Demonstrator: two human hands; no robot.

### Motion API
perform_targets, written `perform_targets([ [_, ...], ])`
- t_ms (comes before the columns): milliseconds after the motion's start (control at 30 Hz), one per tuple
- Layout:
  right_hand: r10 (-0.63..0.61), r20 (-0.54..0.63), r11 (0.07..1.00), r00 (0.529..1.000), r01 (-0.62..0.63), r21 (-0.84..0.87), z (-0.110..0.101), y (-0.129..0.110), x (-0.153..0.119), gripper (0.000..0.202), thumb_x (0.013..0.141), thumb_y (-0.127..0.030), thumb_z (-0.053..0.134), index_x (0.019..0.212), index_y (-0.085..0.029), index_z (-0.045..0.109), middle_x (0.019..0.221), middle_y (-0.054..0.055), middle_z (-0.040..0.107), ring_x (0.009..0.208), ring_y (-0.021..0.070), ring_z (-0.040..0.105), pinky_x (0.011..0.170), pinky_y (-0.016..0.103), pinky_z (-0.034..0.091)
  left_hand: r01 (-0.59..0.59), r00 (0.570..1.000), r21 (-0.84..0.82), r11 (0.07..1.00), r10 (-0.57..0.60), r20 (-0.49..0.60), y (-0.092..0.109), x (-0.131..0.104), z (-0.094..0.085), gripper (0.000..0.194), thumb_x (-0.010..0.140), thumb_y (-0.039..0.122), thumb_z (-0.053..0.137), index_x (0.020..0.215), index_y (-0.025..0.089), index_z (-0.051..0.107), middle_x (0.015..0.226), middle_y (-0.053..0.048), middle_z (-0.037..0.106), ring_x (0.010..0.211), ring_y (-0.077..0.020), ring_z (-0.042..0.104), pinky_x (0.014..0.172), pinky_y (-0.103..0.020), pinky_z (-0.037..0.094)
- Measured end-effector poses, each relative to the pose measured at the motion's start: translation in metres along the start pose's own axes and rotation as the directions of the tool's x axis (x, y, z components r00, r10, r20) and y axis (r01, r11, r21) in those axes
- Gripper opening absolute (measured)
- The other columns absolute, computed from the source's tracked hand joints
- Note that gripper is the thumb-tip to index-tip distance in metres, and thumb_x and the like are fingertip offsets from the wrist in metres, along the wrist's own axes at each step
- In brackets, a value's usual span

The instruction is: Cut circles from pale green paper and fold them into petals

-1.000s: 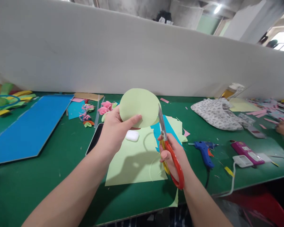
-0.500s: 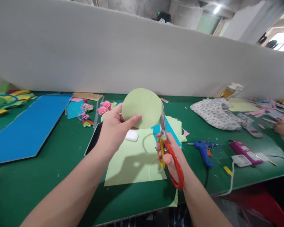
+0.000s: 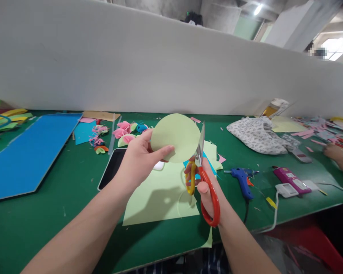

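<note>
A round pale green paper disc [image 3: 177, 135] is pinched at its lower left in my left hand [image 3: 140, 160], thumb on the front face. My right hand [image 3: 210, 182] is wrapped round a pair of scissors [image 3: 210, 196] with one red and one yellow handle. Their blades point up and stand at the disc's right edge. Whether they touch the paper I cannot tell. Below both hands lies a pale green sheet [image 3: 151, 201], with a thin curled offcut [image 3: 183, 205] on it. A white object under the disc is mostly hidden.
A blue board [image 3: 31, 156], a phone [image 3: 111, 169] and pink paper flowers [image 3: 122, 129] lie to the left. Rightward are a blue glue gun [image 3: 242, 180], a purple power strip [image 3: 293, 180], a patterned cloth [image 3: 255, 133] and another person's hand [image 3: 335, 152] by paper scraps.
The disc has shifted slightly right and down in my left hand. The scissors' handles have spread, and the blades now show more plainly beside the disc. The view has shifted slightly.
</note>
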State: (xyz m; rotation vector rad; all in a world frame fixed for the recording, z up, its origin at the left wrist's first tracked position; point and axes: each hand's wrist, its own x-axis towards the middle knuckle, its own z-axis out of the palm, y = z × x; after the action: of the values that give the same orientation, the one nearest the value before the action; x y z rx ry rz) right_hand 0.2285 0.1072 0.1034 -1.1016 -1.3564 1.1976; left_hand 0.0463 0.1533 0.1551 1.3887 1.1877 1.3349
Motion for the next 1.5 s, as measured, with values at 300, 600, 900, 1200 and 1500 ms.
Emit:
perform_targets([
  [300, 0.008, -0.004, 1.0, 1.0, -0.008, 0.022, 0.0, 0.0022, -0.0004, 0.091, 0.053, -0.094, 0.058, 0.114, -0.027, 0.05, 0.092, 0.002, 0.054, 0.072, 0.0187, 0.05, 0.065, 0.033, 0.045, 0.003, 1.0, 0.009, 1.0, -0.004, 0.011, -0.0015, -0.0003, -0.0005, 0.036, 0.072, 0.029, 0.08, 0.105, 0.02, 0.071, 0.091, -0.004, 0.077, 0.075, -0.02, 0.074, 0.062, -0.028, 0.063],
  [600, 0.072, -0.021, 0.993, 0.997, -0.07, 0.092, 0.0007, 0.005, 0.0003, 0.091, 0.048, -0.092, 0.063, 0.111, -0.027, 0.052, 0.088, 0.0, 0.05, 0.071, 0.017, 0.045, 0.064, 0.031, 0.043, 0.008, 1.0, -0.005, 1.0, -0.008, 0.0, -0.0012, 0.0007, -0.0013, 0.04, 0.071, 0.03, 0.081, 0.109, 0.021, 0.07, 0.09, -0.003, 0.077, 0.075, -0.0197, 0.073, 0.061, -0.027, 0.063],
  [900, 0.058, -0.018, 0.997, 0.998, -0.057, 0.06, -0.0005, 0.0014, 0.0003, 0.086, 0.052, -0.092, 0.062, 0.107, -0.027, 0.053, 0.083, -0.002, 0.049, 0.068, 0.0157, 0.044, 0.063, 0.031, 0.043, 0.009, 1.0, 0.006, 1.0, -0.008, -0.015, 0.0009, 0.0009, -0.0023, 0.04, 0.072, 0.03, 0.079, 0.111, 0.022, 0.069, 0.094, -0.005, 0.076, 0.079, -0.0227, 0.074, 0.063, -0.031, 0.063],
  [1200, 0.063, 0.012, 0.997, 0.998, -0.064, 0.052, -0.001, 0.0, 0.0007, 0.081, 0.056, -0.089, 0.064, 0.105, -0.027, 0.052, 0.074, -0.005, 0.046, 0.061, 0.0136, 0.039, 0.059, 0.029, 0.038, -0.002, 1.0, -0.013, 1.0, 0.001, -0.029, 0.0013, 0.0028, -0.0061, 0.046, 0.072, 0.032, 0.079, 0.115, 0.021, 0.067, 0.093, -0.006, 0.076, 0.082, -0.0242, 0.074, 0.063, -0.031, 0.063],
  [1500, 0.105, 0.029, 0.994, 0.994, -0.105, 0.025, -0.0051, 0.0053, 0.0037, 0.079, 0.053, -0.088, 0.068, 0.102, -0.027, 0.054, 0.067, -0.006, 0.043, 0.059, 0.0131, 0.035, 0.057, 0.028, 0.035, -0.025, 0.998, -0.026, 0.999, 0.024, -0.06, 0.0032, 0.0049, -0.009, 0.051, 0.073, 0.033, 0.08, 0.12, 0.02, 0.065, 0.086, -0.005, 0.076, 0.074, -0.0226, 0.073, 0.06, -0.029, 0.062],
])
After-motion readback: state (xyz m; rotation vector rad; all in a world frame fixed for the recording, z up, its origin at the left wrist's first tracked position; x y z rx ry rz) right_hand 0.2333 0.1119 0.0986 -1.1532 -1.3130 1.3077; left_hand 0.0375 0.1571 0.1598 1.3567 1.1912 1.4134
